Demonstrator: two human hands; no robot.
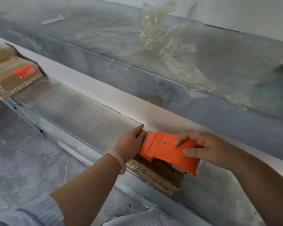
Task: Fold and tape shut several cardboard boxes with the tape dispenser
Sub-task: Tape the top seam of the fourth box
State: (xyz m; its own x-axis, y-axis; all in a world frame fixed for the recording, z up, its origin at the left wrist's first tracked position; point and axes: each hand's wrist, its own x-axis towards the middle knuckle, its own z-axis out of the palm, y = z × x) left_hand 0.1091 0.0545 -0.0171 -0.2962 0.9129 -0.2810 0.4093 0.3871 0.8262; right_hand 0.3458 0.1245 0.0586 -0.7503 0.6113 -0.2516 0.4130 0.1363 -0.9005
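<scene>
Two hands at box (155, 174) on counter (88, 115): right hand (203, 147) fingers (184, 141) wrapped round dispenser (167, 152) atop box, long axis pointing up-left toward left hand (131, 142), fingers flat, pressing box's far end.

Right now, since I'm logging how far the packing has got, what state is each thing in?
tape dispenser: gripped by the right hand, resting on the small box.
small box: lying under the dispenser, left hand at its far end.
stacked boxes: closed, at far left.
clear scraps: crumpled, piled on the upper shelf.
</scene>
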